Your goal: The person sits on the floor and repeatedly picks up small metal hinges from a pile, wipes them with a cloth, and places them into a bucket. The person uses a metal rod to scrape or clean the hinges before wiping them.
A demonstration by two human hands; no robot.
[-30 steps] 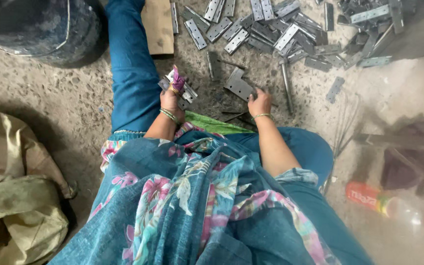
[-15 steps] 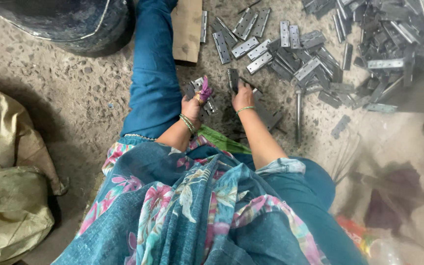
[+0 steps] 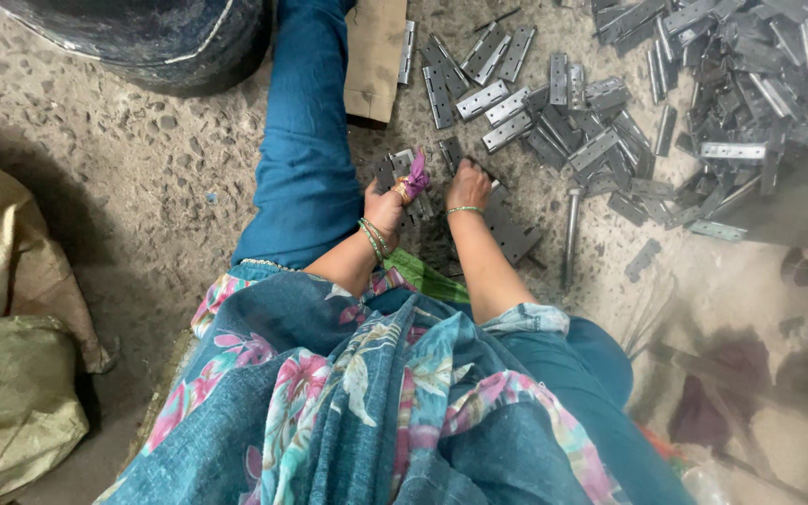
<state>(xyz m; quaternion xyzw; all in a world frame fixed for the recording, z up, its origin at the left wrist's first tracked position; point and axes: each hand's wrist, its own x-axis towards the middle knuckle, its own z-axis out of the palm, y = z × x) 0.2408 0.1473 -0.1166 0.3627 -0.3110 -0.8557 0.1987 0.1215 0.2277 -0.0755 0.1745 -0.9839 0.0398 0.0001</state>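
I sit on a rough concrete floor (image 3: 142,215) with my blue-trousered leg (image 3: 306,140) stretched forward. My left hand (image 3: 393,198), a purple cloth wrapped round one finger and bangles at the wrist, grips a grey metal hinge (image 3: 396,168). My right hand (image 3: 468,185) is just beside it, fingers curled down on a small dark hinge (image 3: 451,150); whether it grips it is unclear. More flat hinge plates (image 3: 514,234) lie under my right forearm.
A big heap of grey metal hinges (image 3: 703,84) spreads across the upper right. A cardboard piece (image 3: 374,56) lies by my leg, a dark round drum (image 3: 142,37) stands upper left, and olive sacks (image 3: 2,374) sit at left. A metal pin (image 3: 570,234) lies right of my arm.
My right hand has moved left from the loose hinges to meet my left hand. The view has shifted so the hinge heap now fills the upper right.
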